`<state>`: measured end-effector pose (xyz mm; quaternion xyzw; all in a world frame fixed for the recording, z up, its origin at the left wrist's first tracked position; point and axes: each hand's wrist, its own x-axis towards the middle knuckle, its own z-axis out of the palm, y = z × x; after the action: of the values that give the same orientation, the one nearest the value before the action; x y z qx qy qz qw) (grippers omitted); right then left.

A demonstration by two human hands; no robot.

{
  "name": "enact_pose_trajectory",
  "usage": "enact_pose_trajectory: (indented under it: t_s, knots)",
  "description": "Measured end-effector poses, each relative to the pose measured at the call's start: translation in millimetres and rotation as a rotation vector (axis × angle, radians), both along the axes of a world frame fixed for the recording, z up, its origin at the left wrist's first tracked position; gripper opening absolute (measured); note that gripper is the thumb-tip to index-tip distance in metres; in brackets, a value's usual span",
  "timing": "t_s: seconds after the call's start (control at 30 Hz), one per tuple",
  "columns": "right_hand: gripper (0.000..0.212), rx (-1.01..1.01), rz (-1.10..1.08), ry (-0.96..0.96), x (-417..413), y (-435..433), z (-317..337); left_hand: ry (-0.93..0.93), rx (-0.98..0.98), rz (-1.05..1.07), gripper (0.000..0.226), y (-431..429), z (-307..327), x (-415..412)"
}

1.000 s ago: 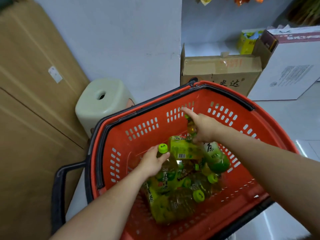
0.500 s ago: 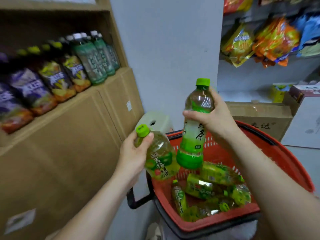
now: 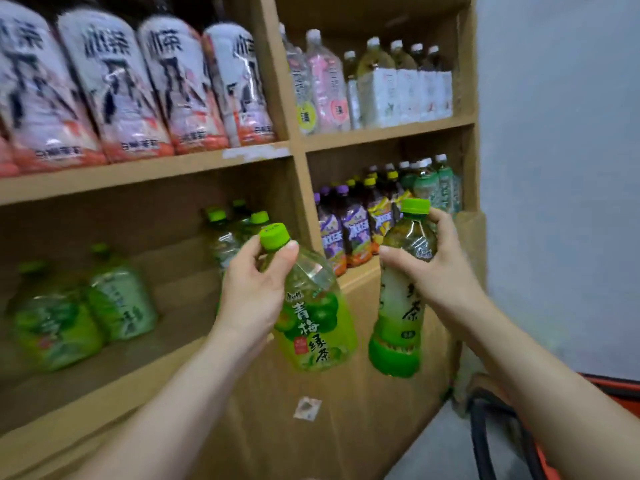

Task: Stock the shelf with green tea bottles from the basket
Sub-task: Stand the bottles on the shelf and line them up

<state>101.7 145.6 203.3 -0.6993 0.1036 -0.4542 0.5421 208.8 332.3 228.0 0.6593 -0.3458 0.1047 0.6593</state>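
Observation:
My left hand (image 3: 254, 292) grips the neck of a green plum tea bottle (image 3: 317, 320), tilted, with a bright green cap. My right hand (image 3: 440, 268) holds the shoulder of a second green tea bottle (image 3: 398, 306), upright, with a green base. Both bottles hang in front of the wooden shelf (image 3: 145, 358). On its lower left bay stand green tea bottles (image 3: 59, 323) at the left and more green-capped bottles (image 3: 232, 233) at the back, with bare board between them. Only the red basket's rim (image 3: 620, 393) shows at the lower right.
The upper shelf holds large pink-labelled bottles (image 3: 117, 91). The right bays hold pale bottles (image 3: 388, 88) above and purple and yellow-capped bottles (image 3: 353, 223) below. A grey wall (image 3: 561, 168) lies to the right. The basket's black handle (image 3: 481, 438) stands near the floor.
My view has swung up from the basket to the shelf. Both hands have lifted their bottles out of the basket and carried them up in front of the lower shelf.

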Motion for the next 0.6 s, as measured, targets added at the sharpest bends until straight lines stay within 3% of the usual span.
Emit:
enact_pose_trajectory:
  t_s: [0.27,0.4,0.53,0.6]
  knots:
    - [0.055,0.012,0.227,-0.037,102.1,71.0,21.5,-0.079,0.028,0.331,0.007,76.9,17.3,102.6]
    - [0.07,-0.036,0.233,-0.04,133.2,98.6,25.9,-0.019,0.095,0.428,0.005,88.4,8.9,143.9]
    - [0.058,-0.116,0.239,0.007,157.3,120.0,29.9,0.118,0.159,0.548,0.055,91.7,6.1,171.6]
    - [0.068,-0.129,0.23,0.017,172.2,130.4,30.9,0.145,0.211,0.567,0.067,95.4,3.7,188.9]
